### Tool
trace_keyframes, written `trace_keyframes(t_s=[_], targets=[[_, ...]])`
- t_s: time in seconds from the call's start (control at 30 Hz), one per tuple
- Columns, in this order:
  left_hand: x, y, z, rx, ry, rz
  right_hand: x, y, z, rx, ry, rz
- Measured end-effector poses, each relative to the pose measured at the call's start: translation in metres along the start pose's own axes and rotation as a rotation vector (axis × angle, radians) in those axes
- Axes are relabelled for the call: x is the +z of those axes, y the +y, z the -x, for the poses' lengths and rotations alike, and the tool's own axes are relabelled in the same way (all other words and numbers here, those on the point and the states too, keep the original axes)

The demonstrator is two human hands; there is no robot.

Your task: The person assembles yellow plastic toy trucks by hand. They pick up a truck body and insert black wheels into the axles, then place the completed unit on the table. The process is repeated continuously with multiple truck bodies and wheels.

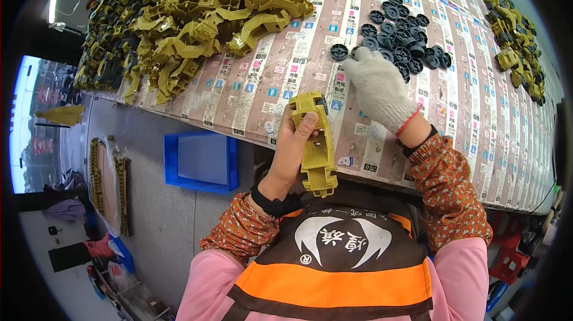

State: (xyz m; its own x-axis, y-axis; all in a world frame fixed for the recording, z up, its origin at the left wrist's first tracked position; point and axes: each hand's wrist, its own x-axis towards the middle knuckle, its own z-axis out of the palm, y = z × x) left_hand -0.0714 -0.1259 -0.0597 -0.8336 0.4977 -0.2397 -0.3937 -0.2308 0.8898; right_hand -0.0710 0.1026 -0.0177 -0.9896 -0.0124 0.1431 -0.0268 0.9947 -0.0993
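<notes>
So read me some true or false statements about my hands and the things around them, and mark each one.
1. The left hand holds a yellow plastic part. True.
2. The right hand reaches to the black wheels on the table. True.
3. Both hands wear gloves. False: only the right hand has a glove; the left hand is bare.
4. A blue tray stands on the floor, left of the person. True.
5. The black wheels are all inside the blue tray. False: they lie loose on the table.
6. Both forearms have plain blue sleeves. False: the sleeves are patterned in orange-red.
</notes>
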Motion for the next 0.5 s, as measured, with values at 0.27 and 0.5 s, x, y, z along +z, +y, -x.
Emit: trace_keyframes(t_s=[0.27, 0.5], targets=[[0.008, 0.002, 0.0, -0.103, -0.056, 0.142, -0.001, 0.023, 0.033, 0.076, -0.032, -0.113], [0.016, 0.003, -0.002, -0.013, -0.042, 0.212, -0.039, -0.005, 0.07, 0.249, -0.156, -1.076]])
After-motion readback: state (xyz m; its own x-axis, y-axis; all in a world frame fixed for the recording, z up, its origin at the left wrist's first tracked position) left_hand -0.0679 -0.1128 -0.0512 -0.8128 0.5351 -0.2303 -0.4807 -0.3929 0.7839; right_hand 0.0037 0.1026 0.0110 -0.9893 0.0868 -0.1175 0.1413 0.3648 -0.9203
